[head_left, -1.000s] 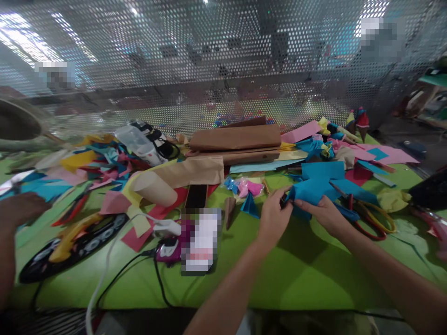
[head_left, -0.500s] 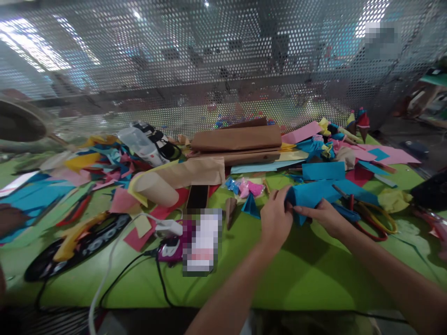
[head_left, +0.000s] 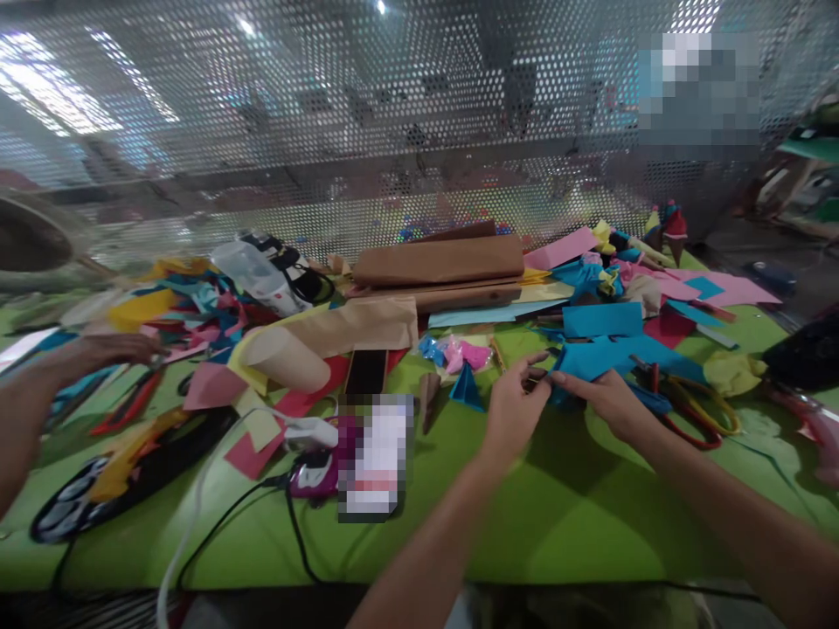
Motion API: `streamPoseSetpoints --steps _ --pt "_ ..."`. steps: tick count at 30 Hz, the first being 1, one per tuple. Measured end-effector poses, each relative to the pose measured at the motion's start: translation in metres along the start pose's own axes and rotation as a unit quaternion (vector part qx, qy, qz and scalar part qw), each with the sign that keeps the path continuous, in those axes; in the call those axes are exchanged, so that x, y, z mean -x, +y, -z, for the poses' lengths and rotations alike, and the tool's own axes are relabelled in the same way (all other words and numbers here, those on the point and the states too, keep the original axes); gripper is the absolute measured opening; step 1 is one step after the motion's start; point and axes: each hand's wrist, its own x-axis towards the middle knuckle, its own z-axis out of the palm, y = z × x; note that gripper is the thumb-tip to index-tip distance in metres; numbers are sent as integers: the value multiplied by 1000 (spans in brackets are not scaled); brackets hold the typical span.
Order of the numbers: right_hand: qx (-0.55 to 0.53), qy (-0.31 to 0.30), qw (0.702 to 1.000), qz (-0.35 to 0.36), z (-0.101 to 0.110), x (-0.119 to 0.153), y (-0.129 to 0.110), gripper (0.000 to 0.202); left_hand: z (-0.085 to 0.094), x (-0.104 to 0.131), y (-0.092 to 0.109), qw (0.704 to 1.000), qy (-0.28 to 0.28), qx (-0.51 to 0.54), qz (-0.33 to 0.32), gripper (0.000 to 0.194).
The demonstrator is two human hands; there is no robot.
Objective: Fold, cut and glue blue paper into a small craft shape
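A bent sheet of blue paper hangs between my two hands at the right of the table. My left hand has its fingers curled at the sheet's left edge. My right hand pinches the same sheet, its thumb pointing left toward the other hand. Scissors with red and yellow handles lie just right of my right hand. A small folded blue piece and a brown paper cone are left of my left hand, near a pink bundle.
Another person's hand reaches in at the left over paper scraps. A yellow glue gun, a purple power strip with cables, a black phone and brown paper rolls lie on the green table. Perforated metal stands behind.
The blue sheet's left part has come down from its raised curl, and my left fingers have loosened a little. The other person's arm has reached further in from the left.
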Motion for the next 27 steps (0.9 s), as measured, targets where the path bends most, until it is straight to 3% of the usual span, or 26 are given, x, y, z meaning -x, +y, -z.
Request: streamPoseSetpoints --steps 3,11,17,27 --pt "7 11 1000 4 0 -1 -2 53 -1 -1 1 1000 -10 22 8 32" --pt "-5 16 1000 -8 -3 1 -6 49 -2 0 3 999 4 -33 -25 36" --pt "30 48 998 17 0 1 -5 58 -3 2 5 1000 -25 13 -10 44" --pt "26 73 997 22 2 0 -4 53 -6 7 9 999 -36 14 -29 41"
